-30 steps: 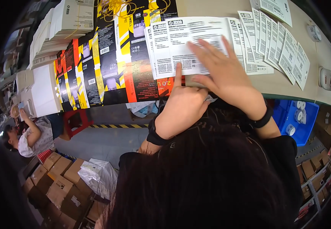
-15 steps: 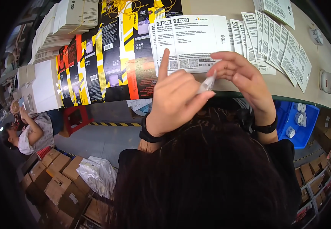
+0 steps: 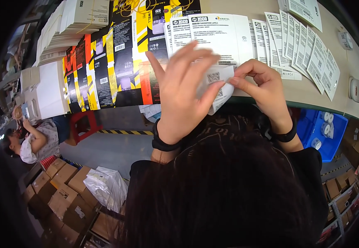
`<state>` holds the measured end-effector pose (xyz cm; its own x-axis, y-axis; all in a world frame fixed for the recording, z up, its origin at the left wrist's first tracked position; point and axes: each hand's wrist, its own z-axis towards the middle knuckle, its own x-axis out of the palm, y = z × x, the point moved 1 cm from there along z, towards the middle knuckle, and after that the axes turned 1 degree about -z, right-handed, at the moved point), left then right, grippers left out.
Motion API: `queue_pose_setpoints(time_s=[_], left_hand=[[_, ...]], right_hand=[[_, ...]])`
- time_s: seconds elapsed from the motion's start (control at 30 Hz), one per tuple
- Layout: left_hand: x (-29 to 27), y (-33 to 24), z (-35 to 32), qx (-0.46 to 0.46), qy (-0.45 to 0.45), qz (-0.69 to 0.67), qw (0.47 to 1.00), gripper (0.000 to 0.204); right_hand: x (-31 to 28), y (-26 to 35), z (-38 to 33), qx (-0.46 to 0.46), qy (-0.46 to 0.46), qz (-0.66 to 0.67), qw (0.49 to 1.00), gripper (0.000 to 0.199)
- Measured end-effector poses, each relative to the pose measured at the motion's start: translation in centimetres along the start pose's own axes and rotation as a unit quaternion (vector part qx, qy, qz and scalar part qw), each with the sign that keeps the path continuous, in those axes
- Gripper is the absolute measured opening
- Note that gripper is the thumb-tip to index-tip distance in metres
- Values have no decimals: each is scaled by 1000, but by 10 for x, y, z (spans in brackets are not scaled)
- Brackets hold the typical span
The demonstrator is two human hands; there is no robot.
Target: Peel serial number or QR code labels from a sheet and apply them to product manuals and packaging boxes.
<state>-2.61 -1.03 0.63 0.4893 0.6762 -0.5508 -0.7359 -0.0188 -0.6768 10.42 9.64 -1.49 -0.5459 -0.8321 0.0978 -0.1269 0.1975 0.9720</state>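
Between my hands is a small white label (image 3: 225,75) with printed square codes, curved and tilted above the table's near edge. My right hand (image 3: 265,84) pinches its right edge between thumb and forefinger, the other fingers curled. My left hand (image 3: 183,84) is on its left side, fingers stretched apart and blurred, its thumb lying against the label; part of the label is hidden behind that hand. Just beyond are flat white printed cards (image 3: 221,35), partly covered by my left fingers.
Flat black, yellow and orange printed sheets (image 3: 123,53) lie left, with yellow rubber bands (image 3: 136,6) and banded card stacks (image 3: 84,16) behind. Fanned white cards (image 3: 307,49) lie right. A blue bin (image 3: 332,142) holds label rolls. Cardboard boxes (image 3: 65,202) and another person (image 3: 39,142) are left.
The label, narrow and crumpled-looking before, now shows its printed face spread out. My right fingers have closed on its edge; my left fingers have lifted and spread.
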Motion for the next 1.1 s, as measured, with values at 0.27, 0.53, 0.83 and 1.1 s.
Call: queue_pose_setpoints(time_s=[0.27, 0.53, 0.83, 1.1], left_hand=[[9, 10, -9, -94, 89, -121, 984, 15], [5, 5, -14, -192, 115, -129, 966, 15], [1, 1, -14, -298, 92, -271, 911, 18], [10, 2, 1, -146, -1, -117, 982, 17]], right_hand=[[3, -3, 3, -54, -39, -4, 998, 14], [-2, -5, 8, -131, -67, 3, 989, 12], [-7, 3, 13, -97, -62, 147, 982, 43], [-1, -3, 8, -88, -11, -1, 996, 63]])
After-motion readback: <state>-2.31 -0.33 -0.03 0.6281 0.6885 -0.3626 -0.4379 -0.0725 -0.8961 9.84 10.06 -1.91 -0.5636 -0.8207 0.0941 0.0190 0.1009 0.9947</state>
